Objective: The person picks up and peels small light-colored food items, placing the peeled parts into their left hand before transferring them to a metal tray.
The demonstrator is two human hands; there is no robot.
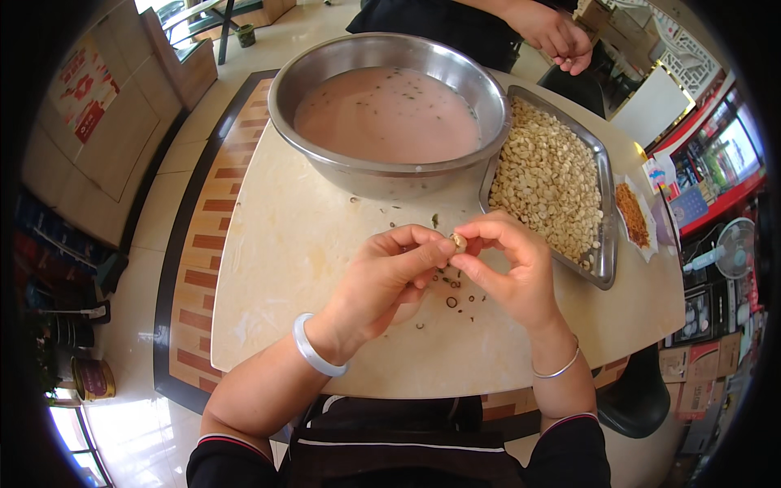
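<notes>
Between the fingertips of both hands is a small pale seed (458, 243), apparently a lotus seed. My left hand (390, 274) pinches it from the left, thumb and forefinger together. From the right, the thumb and forefinger of my right hand (509, 262) touch the same seed. Small brown rings (451, 302) and green bits (435, 220) are scattered on the pale tabletop (293, 262) below and around the hands. Beyond them stands a wide steel basin (390, 174) holding cloudy pinkish water (378, 122) with dark green bits afloat. Right of it, a metal tray (604, 244) is heaped with pale seeds (543, 177).
Across the table a co-worker's hand (558, 39) pinches something small. Reddish-brown shreds (632, 213) lie on white paper near the right edge. A dark chair (634, 393) stands at the lower right, and another (573, 88) behind the tray.
</notes>
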